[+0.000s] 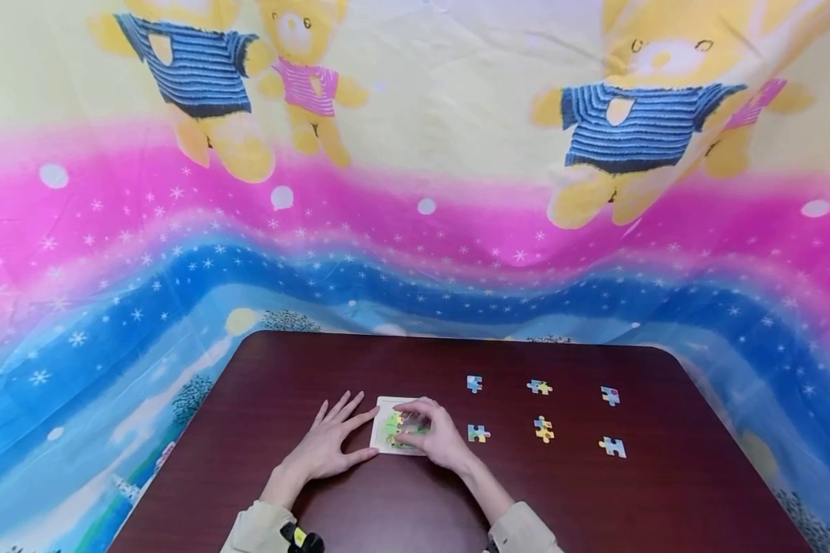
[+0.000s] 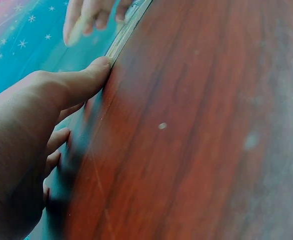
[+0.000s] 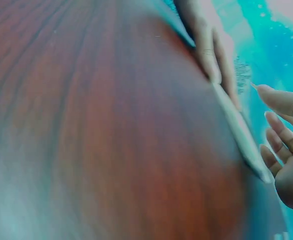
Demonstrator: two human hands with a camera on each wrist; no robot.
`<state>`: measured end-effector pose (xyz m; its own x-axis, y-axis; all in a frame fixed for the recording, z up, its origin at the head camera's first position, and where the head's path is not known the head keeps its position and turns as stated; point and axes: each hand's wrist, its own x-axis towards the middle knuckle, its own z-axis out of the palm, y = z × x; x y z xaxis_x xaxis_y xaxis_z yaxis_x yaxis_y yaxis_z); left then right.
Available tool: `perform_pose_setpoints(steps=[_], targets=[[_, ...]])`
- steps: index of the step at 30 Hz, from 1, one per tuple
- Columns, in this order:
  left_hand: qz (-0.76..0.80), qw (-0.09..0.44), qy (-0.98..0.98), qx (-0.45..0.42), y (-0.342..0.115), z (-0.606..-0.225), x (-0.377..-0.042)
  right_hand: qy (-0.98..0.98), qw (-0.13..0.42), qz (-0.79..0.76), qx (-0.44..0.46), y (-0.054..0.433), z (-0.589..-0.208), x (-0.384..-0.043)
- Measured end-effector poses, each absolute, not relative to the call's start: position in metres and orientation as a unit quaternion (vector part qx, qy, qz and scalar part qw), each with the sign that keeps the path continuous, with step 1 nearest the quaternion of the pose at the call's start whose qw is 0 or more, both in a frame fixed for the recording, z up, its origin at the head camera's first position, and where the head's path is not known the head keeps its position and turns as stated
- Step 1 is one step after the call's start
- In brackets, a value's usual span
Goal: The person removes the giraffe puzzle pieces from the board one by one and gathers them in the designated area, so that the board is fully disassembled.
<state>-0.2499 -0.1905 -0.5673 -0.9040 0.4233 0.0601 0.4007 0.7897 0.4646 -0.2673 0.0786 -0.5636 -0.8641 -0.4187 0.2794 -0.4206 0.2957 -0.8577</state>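
Observation:
A small white-framed puzzle board [image 1: 380, 444] with a green and yellow picture lies on the table before the person. The left hand [image 1: 327, 444] rests beside it, fingers straight and spread, with index finger and thumb at its left edge; in the left wrist view the thumb [image 2: 84, 82] touches the board's edge [image 2: 121, 42]. Above the board, the right hand [image 1: 437, 436] pinches a yellowish puzzle piece [image 1: 399, 418] between thumb and index finger, and covers the board's right half. The right wrist view shows the board [image 3: 239, 132] nearly edge-on beside the right hand [image 3: 289, 145].
Several loose puzzle pieces lie to the right in two rows, among them a blue-and-white piece [image 1: 474, 383], a green one [image 1: 478, 434], a yellow one [image 1: 543, 429] and a pale one [image 1: 612, 447]. A printed bear curtain [image 1: 415, 253] hangs behind the dark red table [image 1: 692, 491].

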Motion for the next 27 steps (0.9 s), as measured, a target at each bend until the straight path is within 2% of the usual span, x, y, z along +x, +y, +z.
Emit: perform_pose_setpoints(steps=[8, 14, 18, 21, 27], targets=[[0.237, 0.022, 0.946, 0.218, -0.191, -0.569, -0.251, -0.79, -0.013, 0.536, 0.298, 0.126, -0.542, -0.254], [0.237, 0.021, 0.947, 0.216, -0.192, -0.569, -0.251, -0.782, -0.077, 0.546, 0.29, 0.167, -0.538, -0.236], [0.236, 0.021, 0.947, 0.217, -0.191, -0.57, -0.252, -0.778, -0.097, 0.547, 0.293, 0.191, -0.542, -0.223], [0.237, 0.021, 0.947, 0.218, -0.191, -0.57, -0.252, -0.79, -0.082, 0.526, 0.305, 0.206, -0.546, -0.214], [0.241, 0.022, 0.945, 0.22, -0.191, -0.569, -0.251, -0.844, -0.005, 0.44, 0.305, 0.225, -0.552, -0.195]])
